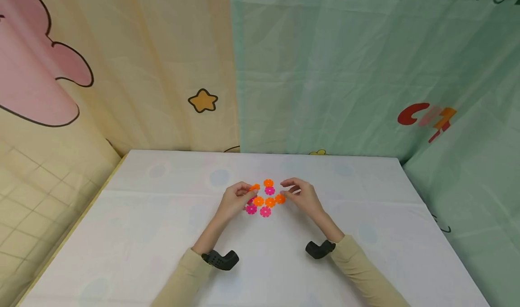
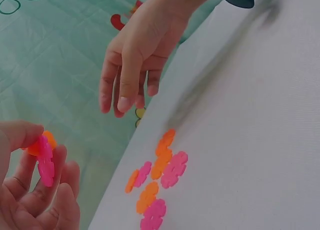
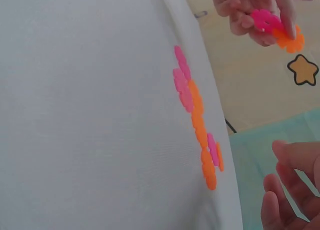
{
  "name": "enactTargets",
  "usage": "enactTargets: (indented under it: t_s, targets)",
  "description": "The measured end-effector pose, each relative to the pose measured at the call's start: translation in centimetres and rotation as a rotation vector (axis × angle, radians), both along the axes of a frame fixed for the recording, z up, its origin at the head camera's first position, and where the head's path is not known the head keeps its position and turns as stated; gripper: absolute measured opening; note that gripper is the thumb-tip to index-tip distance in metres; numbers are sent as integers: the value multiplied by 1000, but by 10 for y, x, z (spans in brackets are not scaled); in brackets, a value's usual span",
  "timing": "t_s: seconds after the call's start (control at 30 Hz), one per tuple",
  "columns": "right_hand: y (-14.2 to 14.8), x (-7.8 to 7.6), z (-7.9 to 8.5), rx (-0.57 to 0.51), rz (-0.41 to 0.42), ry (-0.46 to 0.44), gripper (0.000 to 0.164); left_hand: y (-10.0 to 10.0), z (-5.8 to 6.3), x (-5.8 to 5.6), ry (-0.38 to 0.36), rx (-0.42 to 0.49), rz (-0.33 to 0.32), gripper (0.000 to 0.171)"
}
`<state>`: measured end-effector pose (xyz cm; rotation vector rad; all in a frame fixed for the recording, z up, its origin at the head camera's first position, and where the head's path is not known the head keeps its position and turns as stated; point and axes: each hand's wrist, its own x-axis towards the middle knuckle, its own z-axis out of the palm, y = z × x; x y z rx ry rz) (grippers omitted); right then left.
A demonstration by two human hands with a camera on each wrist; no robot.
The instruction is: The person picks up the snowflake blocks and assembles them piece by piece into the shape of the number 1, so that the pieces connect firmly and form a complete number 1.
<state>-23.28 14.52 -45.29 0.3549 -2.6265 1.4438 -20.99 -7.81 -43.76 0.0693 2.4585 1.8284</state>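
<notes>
My left hand (image 1: 235, 200) pinches an orange flower-shaped plastic disc (image 2: 49, 138) and a pink flower-shaped disc (image 2: 46, 165) that are joined, held above the table. In the right wrist view the pair shows as a pink disc (image 3: 265, 20) overlapping an orange disc (image 3: 291, 40). My right hand (image 1: 304, 198) hovers over the right side of the loose discs, fingers loosely bent, holding nothing. Below, several orange discs (image 1: 270, 202) and pink discs (image 1: 265, 211) lie close together on the white tabletop. One orange disc (image 1: 268, 183) lies at the far side beside a pink one (image 1: 269, 190).
The white-covered table (image 1: 142, 234) spreads around the discs. Its back edge meets a printed curtain (image 1: 308, 81), beige on the left and green on the right. Each wrist carries a black camera mount, such as the left mount (image 1: 221, 260).
</notes>
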Motion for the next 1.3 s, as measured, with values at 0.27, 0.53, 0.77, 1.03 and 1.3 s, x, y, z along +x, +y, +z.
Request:
enactTargets:
  t_s: [0.27, 0.53, 0.77, 1.03, 1.3]
  targets:
    - [3, -4, -9, 40, -52, -17, 21, -3, -4, 5, -9, 14, -29, 16]
    - [3, -9, -12, 125, -25, -127, 24, -4, -5, 8, 12, 13, -36, 19]
    - [0, -10, -13, 172, -23, -202, 28, -4, -5, 10, 14, -15, -27, 17]
    - [-6, -8, -16, 233, -31, -225, 30, -4, -2, 12, 38, -17, -24, 20]
    - [-8, -5, -17, 276, -48, -216, 27, -4, -7, 11, 75, -22, -42, 19]
